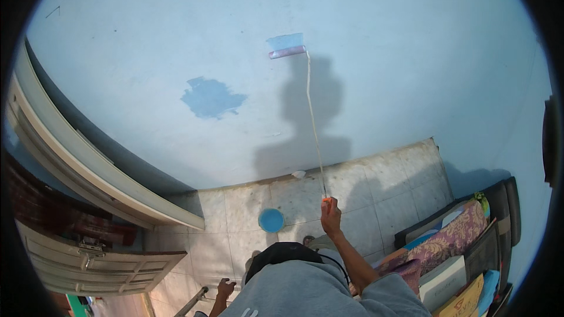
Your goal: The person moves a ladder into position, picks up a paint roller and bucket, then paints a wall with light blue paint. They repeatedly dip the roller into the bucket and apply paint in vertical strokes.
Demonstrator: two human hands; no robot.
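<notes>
My right hand (pixel 331 216) is closed around the orange handle of a paint roller. Its long pale rod reaches up to the wall, where the purple-pink roller sleeve (pixel 288 52) lies against the surface. Just above the sleeve is a fresh strip of darker blue paint (pixel 285 41). Low by my left side, my left hand (pixel 225 288) is held with its fingers loosely bent and apart, holding nothing that I can see. A bucket of blue paint (pixel 271 221) stands on the tiled floor in front of me.
Another darker blue patch (pixel 212 98) marks the pale blue wall (pixel 399 53). A door frame (pixel 111 164) and panelled door (pixel 100 258) are at left, near a metal bar (pixel 194 301). Chairs stacked with patterned cloth (pixel 449 235) and boxes (pixel 443 282) stand at right.
</notes>
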